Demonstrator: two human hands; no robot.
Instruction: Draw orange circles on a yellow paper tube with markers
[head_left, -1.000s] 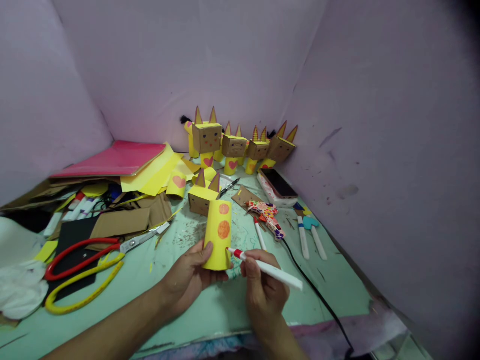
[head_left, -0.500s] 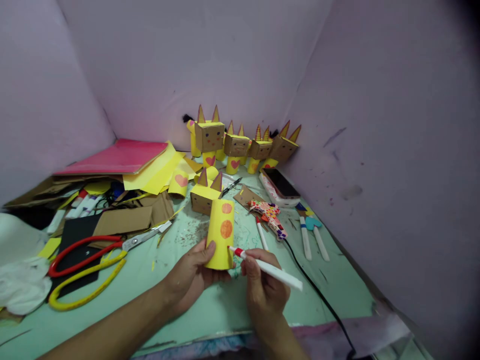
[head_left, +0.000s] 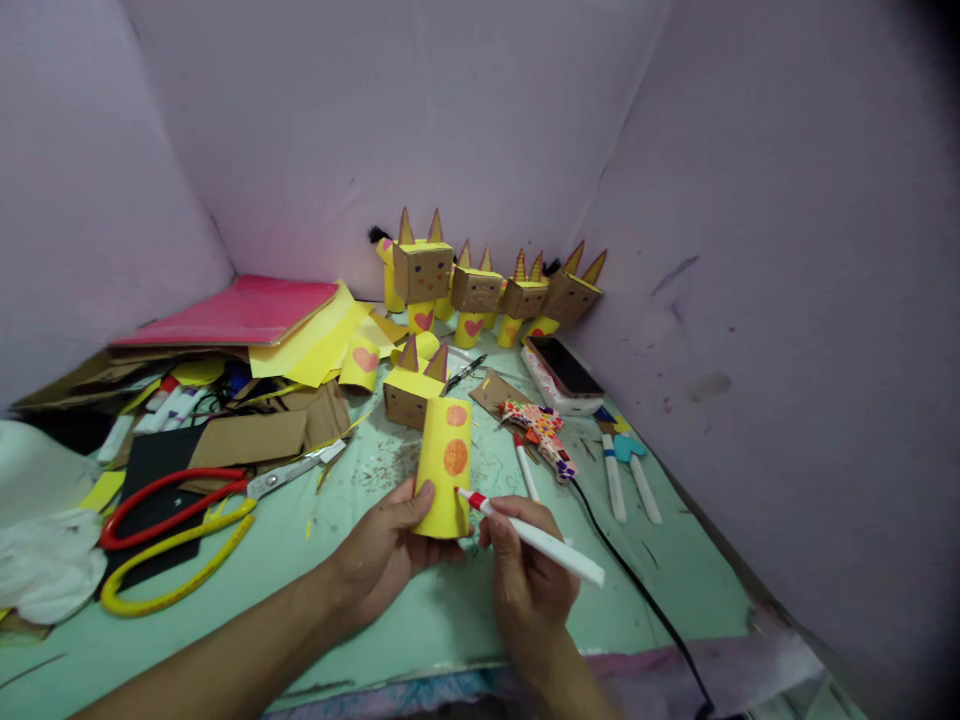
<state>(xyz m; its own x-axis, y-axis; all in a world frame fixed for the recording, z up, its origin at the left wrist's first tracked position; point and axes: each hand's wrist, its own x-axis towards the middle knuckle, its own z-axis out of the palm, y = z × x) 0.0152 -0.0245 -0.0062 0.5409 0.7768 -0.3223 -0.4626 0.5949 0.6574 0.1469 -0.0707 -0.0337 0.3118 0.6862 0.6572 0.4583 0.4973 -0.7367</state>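
A yellow paper tube [head_left: 441,490] stands nearly upright in my left hand [head_left: 386,548], thumb on its front and fingers curled behind its lower end. Two orange dots, one above the other, are coloured on its upper half. My right hand [head_left: 529,560] grips a white marker [head_left: 551,548] with a red collar, like a pen. The marker's tip meets the tube below the lower dot. Just behind the tube sits a cardboard box head [head_left: 409,395] with a yellow top and two pointed ears, partly hidden by the tube.
Red-and-yellow-handled scissors [head_left: 225,520] lie at left, beside cardboard scraps [head_left: 247,440] and a pink folder [head_left: 240,308]. Several finished box-headed figures [head_left: 424,272] line the back wall. To the right are a patterned glue gun [head_left: 538,430] with a black cord [head_left: 630,560], a phone [head_left: 564,366] and markers [head_left: 613,480].
The view has shifted very slightly, so everything sits a few pixels further right. Both hands keep their hold, and the marker tip stays at about the same spot on the tube.
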